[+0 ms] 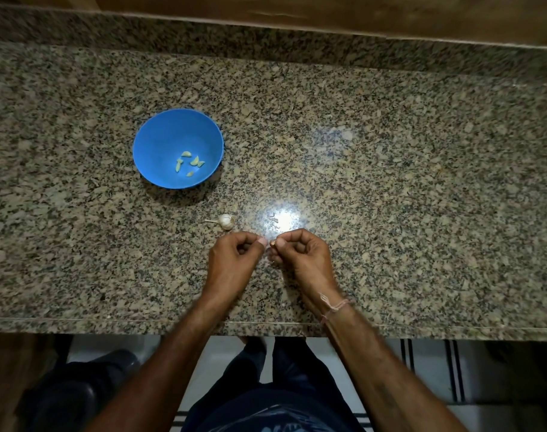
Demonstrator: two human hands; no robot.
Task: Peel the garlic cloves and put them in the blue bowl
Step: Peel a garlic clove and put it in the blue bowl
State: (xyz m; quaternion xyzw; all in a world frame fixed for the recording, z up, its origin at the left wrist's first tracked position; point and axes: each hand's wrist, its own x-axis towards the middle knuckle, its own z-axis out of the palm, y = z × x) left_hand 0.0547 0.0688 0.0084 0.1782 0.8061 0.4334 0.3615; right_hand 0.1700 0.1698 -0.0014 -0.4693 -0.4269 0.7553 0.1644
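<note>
Open counter point(390, 166) right; blue bowl point(160, 141) and garlic bulb point(225, 221) stand left.

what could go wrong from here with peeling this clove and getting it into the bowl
1. The small garlic clove is pinched only between the fingertips of the left hand and the right hand, so it might slip onto the speckled granite counter.
2. The round blue plastic bowl sits apart to the left, so the clove might drop on the way.
3. The partly stripped white garlic bulb lies loose nearby and might roll if knocked.
</note>
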